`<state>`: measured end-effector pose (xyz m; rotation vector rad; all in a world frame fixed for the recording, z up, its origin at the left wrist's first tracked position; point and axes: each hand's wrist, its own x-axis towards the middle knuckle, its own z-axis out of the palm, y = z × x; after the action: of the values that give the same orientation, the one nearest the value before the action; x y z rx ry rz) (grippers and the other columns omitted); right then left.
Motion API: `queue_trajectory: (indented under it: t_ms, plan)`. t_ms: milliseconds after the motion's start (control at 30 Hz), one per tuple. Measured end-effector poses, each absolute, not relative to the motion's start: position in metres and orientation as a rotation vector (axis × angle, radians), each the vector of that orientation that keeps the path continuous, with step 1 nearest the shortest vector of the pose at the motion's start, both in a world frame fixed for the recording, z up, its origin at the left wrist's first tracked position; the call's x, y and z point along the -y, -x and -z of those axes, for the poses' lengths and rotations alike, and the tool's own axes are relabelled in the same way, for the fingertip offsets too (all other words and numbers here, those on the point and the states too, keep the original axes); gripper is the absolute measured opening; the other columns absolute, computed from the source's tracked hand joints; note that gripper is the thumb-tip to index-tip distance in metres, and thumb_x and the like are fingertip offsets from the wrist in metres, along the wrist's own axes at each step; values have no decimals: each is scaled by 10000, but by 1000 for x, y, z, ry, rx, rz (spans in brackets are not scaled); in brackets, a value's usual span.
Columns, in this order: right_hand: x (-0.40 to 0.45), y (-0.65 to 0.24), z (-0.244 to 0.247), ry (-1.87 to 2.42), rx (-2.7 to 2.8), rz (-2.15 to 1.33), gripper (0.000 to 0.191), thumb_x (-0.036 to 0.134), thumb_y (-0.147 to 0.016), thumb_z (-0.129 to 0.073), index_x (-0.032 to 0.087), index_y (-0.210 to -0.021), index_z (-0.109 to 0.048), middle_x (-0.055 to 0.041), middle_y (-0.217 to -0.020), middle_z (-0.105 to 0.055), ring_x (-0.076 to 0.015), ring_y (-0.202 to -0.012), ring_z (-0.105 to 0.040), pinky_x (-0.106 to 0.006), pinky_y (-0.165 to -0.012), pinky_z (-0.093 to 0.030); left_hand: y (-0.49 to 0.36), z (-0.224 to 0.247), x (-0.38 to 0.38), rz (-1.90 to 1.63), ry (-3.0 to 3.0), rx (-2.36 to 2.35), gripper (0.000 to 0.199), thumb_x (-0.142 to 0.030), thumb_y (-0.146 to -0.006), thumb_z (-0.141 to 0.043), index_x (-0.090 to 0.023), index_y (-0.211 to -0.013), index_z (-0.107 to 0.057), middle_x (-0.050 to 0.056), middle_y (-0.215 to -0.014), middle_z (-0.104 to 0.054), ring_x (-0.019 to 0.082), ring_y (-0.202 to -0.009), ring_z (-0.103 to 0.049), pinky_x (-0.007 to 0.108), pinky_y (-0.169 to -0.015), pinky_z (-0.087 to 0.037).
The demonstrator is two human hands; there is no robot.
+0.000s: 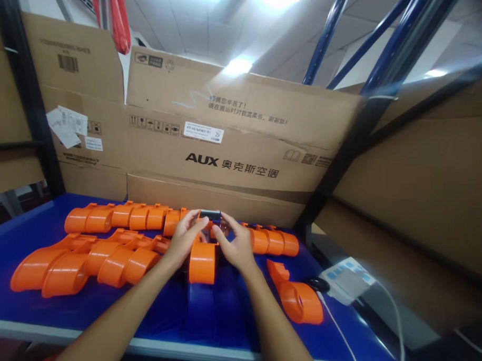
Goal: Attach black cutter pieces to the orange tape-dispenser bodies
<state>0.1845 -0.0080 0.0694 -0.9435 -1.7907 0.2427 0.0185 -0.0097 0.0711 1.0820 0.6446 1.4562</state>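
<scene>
In the middle of the table, my left hand [184, 237] and my right hand [237, 244] close around the top end of an orange plastic tape dispenser [202, 263]. Its wide round band points toward me, below my fingers. A dark, shiny strip [210, 215] spans its far end between my fingertips. Both thumbs press inward near the top; the exact contact there is partly hidden by my fingers.
Rows of similar orange dispensers [66, 273] lie left and behind on the blue tabletop [110, 315]. A loose dispenser [310, 304] lies right, near a black mouse-shaped object [317, 284], a white-and-blue packet [348, 279] and white cables. A cardboard wall [232, 193] stands behind.
</scene>
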Motion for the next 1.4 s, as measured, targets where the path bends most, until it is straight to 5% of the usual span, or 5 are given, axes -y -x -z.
queue_trajectory:
  t_ms: [733,900,1033,1167,1400]
  plan:
    - [6,-189,-56,906,2022,177,526,260,-1001,-457,126,-1510,-457,-140,-1046,-747,-246,-894,-697,-390,-844,-574,-16,-70,15,-1455,-1159,-590,465,-352,-661,-878,-179,-1041,-675,14,-797,-713,72,-427,-542,193,-408,-424]
    - [7,-192,-59,845,2027,173,557,295,-985,-549,187,-1522,-447,-134,-1212,-721,-251,-1024,-709,-386,-906,-582,-16,-65,11,-1432,-1051,-603,482,-391,-672,-873,-170,-1045,-663,-57,-587,-599,48,-351,-439,175,-382,-365]
    - [8,-192,-59,806,2046,198,574,237,-969,-548,198,-1530,-432,-125,-1269,-700,-244,-1067,-705,-385,-932,-586,-18,-67,11,-1450,-892,-555,480,-371,-642,-896,-165,-1013,-673,3,-735,-692,72,-449,-557,180,-455,-440]
    - [6,-188,-54,805,2034,244,619,152,-922,-532,192,-1531,-431,-118,-1166,-739,-232,-978,-723,-367,-882,-605,-20,-69,11,-1444,-837,-532,491,-345,-614,-914,-163,-1009,-687,57,-852,-740,161,-642,-699,241,-612,-548]
    - [1,-186,-44,811,2012,327,643,89,-841,-563,112,-1478,-485,-100,-878,-752,-234,-782,-705,-369,-771,-618,-20,-64,10,-1424,-841,-561,495,-325,-609,-921,-141,-1016,-709,71,-858,-753,162,-632,-700,258,-632,-563]
